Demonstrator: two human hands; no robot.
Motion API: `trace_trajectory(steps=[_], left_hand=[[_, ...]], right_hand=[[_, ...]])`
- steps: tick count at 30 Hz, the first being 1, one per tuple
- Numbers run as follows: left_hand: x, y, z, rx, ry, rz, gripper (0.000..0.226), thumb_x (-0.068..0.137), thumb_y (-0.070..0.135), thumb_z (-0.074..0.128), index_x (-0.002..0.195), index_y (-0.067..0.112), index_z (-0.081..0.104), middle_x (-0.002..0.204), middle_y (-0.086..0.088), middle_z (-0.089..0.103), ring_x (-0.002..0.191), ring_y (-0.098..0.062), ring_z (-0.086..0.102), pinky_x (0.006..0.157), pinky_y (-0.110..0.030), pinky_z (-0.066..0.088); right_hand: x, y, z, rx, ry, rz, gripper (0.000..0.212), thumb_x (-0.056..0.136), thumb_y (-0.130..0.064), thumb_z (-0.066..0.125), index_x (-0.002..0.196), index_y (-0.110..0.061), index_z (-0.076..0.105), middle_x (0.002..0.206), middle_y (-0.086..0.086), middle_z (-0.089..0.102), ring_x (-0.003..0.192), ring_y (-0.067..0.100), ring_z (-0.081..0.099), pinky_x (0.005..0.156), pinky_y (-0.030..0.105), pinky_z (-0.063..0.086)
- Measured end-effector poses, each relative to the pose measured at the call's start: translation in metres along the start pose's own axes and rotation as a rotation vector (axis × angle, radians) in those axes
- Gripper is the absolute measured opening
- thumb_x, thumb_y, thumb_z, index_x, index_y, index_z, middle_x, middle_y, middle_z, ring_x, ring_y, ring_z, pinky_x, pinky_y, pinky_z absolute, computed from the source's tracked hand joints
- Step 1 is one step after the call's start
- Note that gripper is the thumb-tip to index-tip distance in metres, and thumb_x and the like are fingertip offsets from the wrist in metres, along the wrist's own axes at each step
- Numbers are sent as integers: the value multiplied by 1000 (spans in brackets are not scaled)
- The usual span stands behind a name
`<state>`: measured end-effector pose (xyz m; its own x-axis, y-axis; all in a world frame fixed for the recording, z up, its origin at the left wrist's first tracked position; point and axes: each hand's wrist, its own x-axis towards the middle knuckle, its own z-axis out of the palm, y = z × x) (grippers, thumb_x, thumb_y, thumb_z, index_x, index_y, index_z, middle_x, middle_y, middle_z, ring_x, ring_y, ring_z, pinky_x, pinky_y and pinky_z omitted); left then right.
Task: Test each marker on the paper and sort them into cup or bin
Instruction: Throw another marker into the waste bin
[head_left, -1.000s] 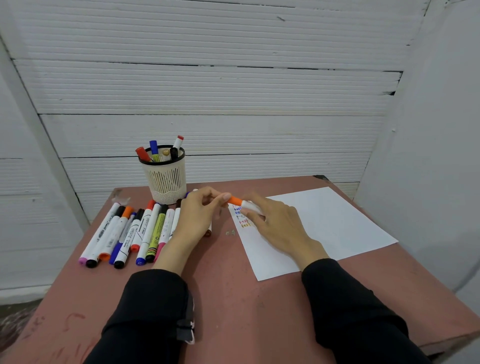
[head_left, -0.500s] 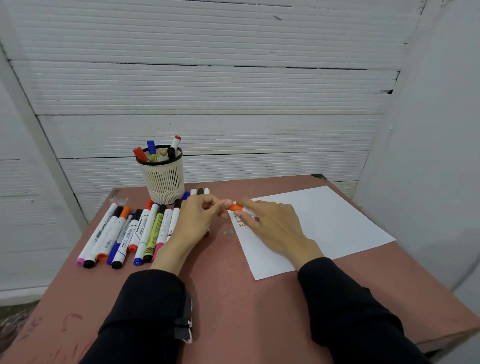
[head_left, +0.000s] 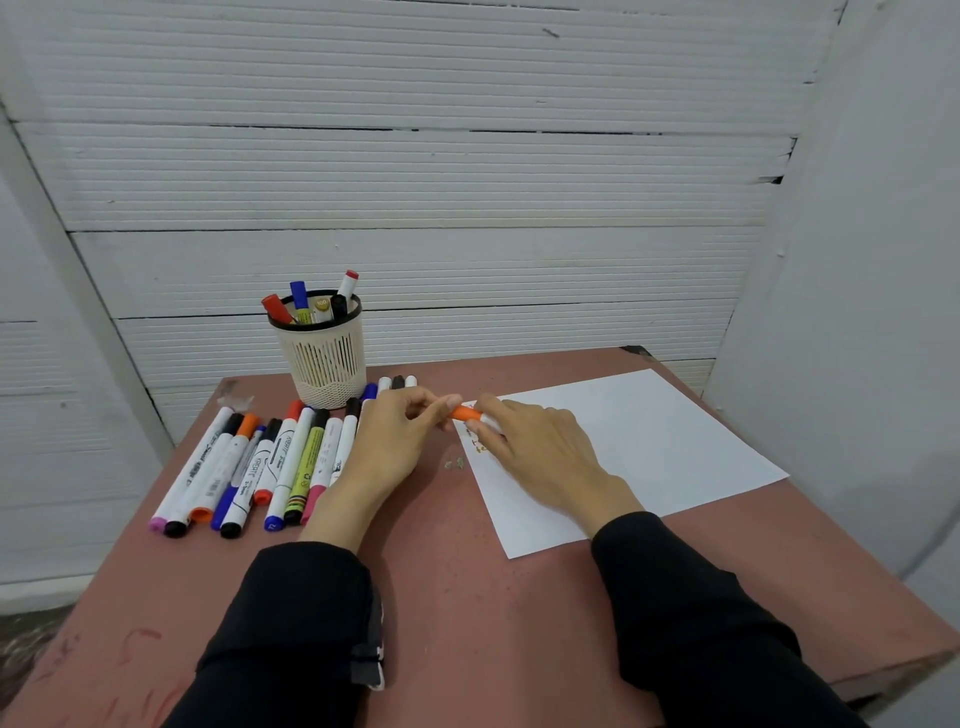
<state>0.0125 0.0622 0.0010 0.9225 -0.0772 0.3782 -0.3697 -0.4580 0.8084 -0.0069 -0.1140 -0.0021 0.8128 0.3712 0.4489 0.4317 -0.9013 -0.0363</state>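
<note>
An orange-capped marker (head_left: 466, 413) lies level between both hands, just above the left edge of the white paper (head_left: 649, 447). My right hand (head_left: 535, 449) grips its white barrel. The fingertips of my left hand (head_left: 395, 436) pinch the orange cap end. Small coloured test marks (head_left: 475, 441) show on the paper's top left corner, partly hidden by my right fingers. A row of several markers (head_left: 260, 467) lies on the table left of my left hand. The mesh cup (head_left: 324, 358) stands behind them with several markers in it. No bin is in view.
The reddish table (head_left: 467, 597) has its left edge near the marker row and its right edge past the paper. White panelled walls close in behind and to the right. A few small crumbs (head_left: 455, 463) lie beside the paper.
Both hands stayed together on the orange marker over the paper's corner. The marker's orange end has come slightly closer into my left fingertips. The view shifted a little.
</note>
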Motion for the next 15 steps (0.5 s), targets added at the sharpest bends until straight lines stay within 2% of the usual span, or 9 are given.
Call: trace_trajectory(steps=[2, 4, 6, 8, 10, 12, 15], left_hand=[[1, -2, 2, 93, -6, 10, 22, 94, 31, 58, 78, 21, 70, 66, 13, 63, 65, 6, 55, 62, -7, 36], [3, -4, 3, 186, 14, 12, 19, 95, 35, 55, 83, 28, 69, 69, 14, 63, 68, -1, 55, 63, -14, 37], [5, -6, 2, 236, 49, -2, 17, 95, 37, 53, 85, 33, 65, 77, 12, 65, 76, -6, 57, 71, -26, 41], [6, -7, 1, 275, 115, -13, 15, 97, 36, 50, 87, 34, 61, 81, 12, 64, 81, -11, 57, 77, -35, 42], [7, -7, -4, 229, 188, -47, 17, 99, 33, 47, 90, 29, 61, 78, 9, 61, 76, -13, 55, 73, -36, 41], [6, -7, -7, 143, 229, -85, 23, 101, 33, 44, 90, 22, 61, 72, 6, 56, 67, -11, 50, 63, -30, 38], [4, -5, -7, 107, 241, -87, 37, 102, 38, 38, 78, 15, 55, 64, 1, 51, 59, -12, 46, 55, -29, 34]], right_hand=[[0, 0, 0, 35, -12, 20, 34, 103, -47, 30, 121, -25, 48, 98, -7, 65, 80, 21, 62, 58, 29, 28], [2, 1, -1, 133, -11, 74, 34, 101, -51, 36, 122, -27, 48, 93, -11, 63, 79, 17, 60, 56, 25, 29], [2, 4, -3, 215, 8, 137, 35, 97, -55, 43, 121, -29, 48, 84, -13, 58, 75, 15, 55, 56, 22, 32], [2, 9, -5, 337, -11, 244, 36, 92, -59, 50, 117, -33, 51, 82, -10, 59, 77, 16, 56, 62, 27, 39], [3, 15, -7, 636, -3, 392, 32, 88, -54, 62, 110, -31, 58, 80, -9, 58, 75, 11, 55, 64, 25, 41], [5, 17, -11, 959, 75, 470, 25, 85, -41, 71, 100, -22, 65, 68, -10, 53, 62, 7, 50, 59, 19, 39], [10, 16, -21, 1334, 184, 558, 19, 88, -32, 70, 89, -13, 69, 63, -6, 55, 54, 9, 46, 61, 24, 42]])
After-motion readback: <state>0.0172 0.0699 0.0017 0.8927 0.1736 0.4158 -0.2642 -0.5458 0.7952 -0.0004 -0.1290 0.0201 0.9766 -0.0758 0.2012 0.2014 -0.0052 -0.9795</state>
